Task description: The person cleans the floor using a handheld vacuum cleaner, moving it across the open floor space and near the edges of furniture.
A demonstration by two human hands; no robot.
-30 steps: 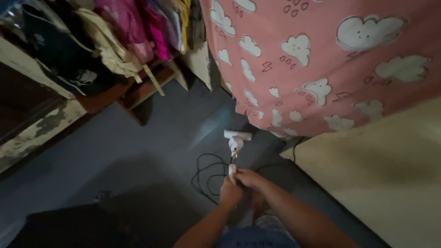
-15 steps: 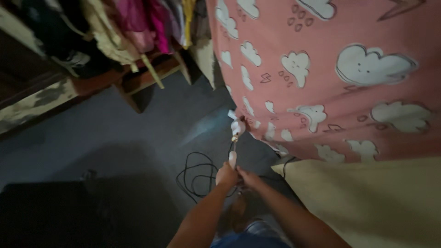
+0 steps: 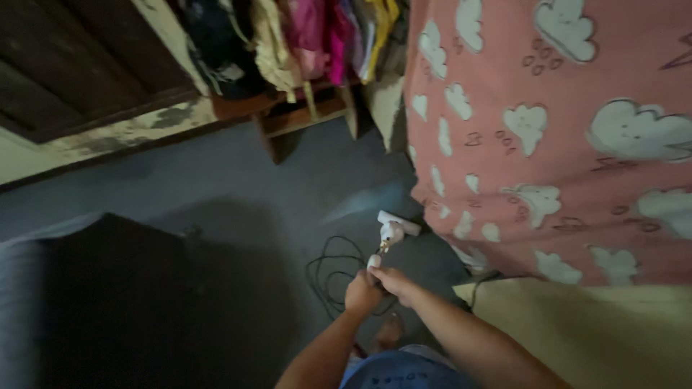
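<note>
A slim white handle is held by both hands low in the middle of the view, above the dark grey floor. The left hand is wrapped around the lower end of the handle, its grip closed on it. The right hand is laid just beside the left one, and its fingers are closed on the same handle from the right side. From the top of the handle a short, thin shaft runs up to a rounded white body, and across the top of that body a flat white head is set. The head is seen close to the foot of a pink bedsheet printed with white clouds, which hangs down over the right half of the view; whether the head touches the sheet cannot be told. A black cord lies in loose loops on the floor just left of the hands. Below the sheet, at the lower right, a pale yellow surface is seen. Along the far edge of the floor a low wooden rack stands, with bright clothes above it. A large dark shape covers the floor at the lower left.
</note>
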